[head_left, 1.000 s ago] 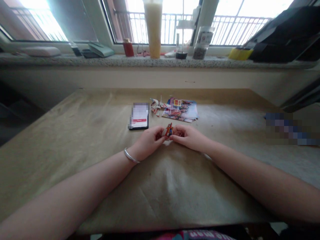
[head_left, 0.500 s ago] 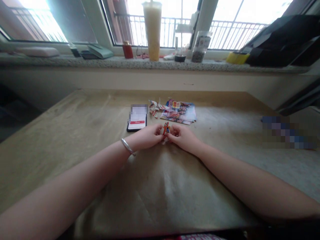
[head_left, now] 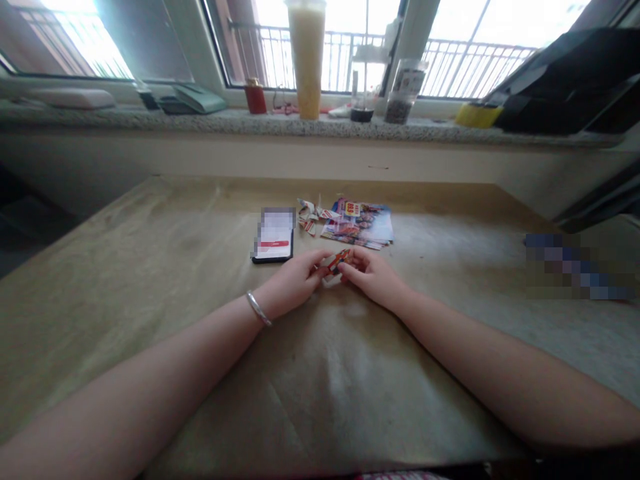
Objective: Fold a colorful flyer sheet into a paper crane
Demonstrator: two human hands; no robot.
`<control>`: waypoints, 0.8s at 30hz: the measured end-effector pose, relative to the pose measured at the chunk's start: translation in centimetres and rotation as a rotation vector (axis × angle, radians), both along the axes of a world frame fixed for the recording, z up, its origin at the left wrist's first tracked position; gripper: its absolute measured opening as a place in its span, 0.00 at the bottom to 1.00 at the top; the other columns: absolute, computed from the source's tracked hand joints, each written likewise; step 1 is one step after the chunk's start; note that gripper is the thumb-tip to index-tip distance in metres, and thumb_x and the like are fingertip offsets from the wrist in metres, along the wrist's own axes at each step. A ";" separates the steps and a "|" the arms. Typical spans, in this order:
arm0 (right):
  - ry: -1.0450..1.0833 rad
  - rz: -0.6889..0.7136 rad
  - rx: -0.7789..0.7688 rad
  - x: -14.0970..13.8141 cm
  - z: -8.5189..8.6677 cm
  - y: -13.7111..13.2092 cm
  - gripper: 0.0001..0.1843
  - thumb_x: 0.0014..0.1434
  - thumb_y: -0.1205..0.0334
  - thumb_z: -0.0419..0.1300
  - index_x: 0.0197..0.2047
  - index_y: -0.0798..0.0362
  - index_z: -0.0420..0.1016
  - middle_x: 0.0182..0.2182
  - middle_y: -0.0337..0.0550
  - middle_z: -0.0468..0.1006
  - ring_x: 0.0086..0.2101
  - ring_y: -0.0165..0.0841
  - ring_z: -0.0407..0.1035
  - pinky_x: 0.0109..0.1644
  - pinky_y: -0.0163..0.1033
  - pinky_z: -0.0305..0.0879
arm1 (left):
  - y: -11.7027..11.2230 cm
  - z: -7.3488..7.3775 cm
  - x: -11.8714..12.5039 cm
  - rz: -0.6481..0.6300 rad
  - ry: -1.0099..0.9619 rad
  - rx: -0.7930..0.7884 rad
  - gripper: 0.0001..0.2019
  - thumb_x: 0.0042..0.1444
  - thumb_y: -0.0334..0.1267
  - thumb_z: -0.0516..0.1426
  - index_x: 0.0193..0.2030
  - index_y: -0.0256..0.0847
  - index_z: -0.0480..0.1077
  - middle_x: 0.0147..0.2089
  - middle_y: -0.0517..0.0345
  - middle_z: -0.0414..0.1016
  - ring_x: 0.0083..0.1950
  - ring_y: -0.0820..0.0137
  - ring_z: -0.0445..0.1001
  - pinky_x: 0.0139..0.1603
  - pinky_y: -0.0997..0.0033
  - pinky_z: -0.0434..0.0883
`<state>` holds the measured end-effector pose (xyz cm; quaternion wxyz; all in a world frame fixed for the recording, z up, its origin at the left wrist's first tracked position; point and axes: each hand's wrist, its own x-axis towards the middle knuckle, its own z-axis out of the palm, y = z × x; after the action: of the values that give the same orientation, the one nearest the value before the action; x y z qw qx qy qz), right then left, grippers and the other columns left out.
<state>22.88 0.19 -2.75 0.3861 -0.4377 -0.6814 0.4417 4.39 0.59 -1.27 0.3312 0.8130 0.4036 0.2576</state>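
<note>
Between my two hands is a small folded piece of printed paper, red, white and orange, held just above the table. My left hand pinches its left end between thumb and fingers; a silver bangle circles that wrist. On the other side, my right hand grips the paper with its thumb on the near face. Fingers cover part of the folds. Beyond the hands lie a stack of colourful printed leaflets and some folded or torn paper pieces. A phone with a lit screen rests near my left hand.
The table has a smooth tan cover. A blurred, dark blue item lies at the right. Along the stone windowsill stand a tall yellow drink cup, a red bottle, a clear jar and a black bag.
The folded paper has turned from nearly upright to a slant, rising to the right. Both hands have shifted slightly and still hold it. The leaflets and paper pieces have stayed put.
</note>
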 end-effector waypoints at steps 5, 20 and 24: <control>0.145 -0.011 -0.036 0.5 0.6 -0.2 0.20 0.55 0.42 0.55 0.31 0.53 0.68 0.26 0.39 0.71 0.28 0.29 0.65 0.29 0.33 0.61 | -0.2 -0.3 0.1 0.035 -0.141 -0.082 0.15 0.59 0.35 0.52 0.53 0.40 0.63 0.37 0.58 0.73 0.32 0.73 0.71 0.34 0.73 0.68; 0.305 0.029 -0.300 0.8 0.6 0.3 0.12 0.43 0.55 0.63 0.25 0.54 0.68 0.22 0.36 0.72 0.23 0.25 0.66 0.32 0.33 0.64 | -0.5 -0.3 0.7 0.012 -0.267 -0.173 0.04 0.55 0.31 0.55 0.36 0.39 0.61 0.29 0.63 0.68 0.32 0.75 0.70 0.33 0.75 0.67; 0.284 0.060 -0.332 1.1 0.6 0.5 0.14 0.43 0.53 0.66 0.26 0.54 0.69 0.23 0.36 0.73 0.25 0.26 0.68 0.34 0.34 0.66 | -0.5 -0.4 0.8 0.013 -0.287 -0.184 0.03 0.54 0.31 0.55 0.35 0.39 0.62 0.28 0.64 0.69 0.31 0.75 0.71 0.33 0.75 0.68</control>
<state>23.99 0.74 -2.14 0.3875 -0.4080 -0.5508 0.6164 5.15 0.10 -1.62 0.4568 0.7314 0.3793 0.3354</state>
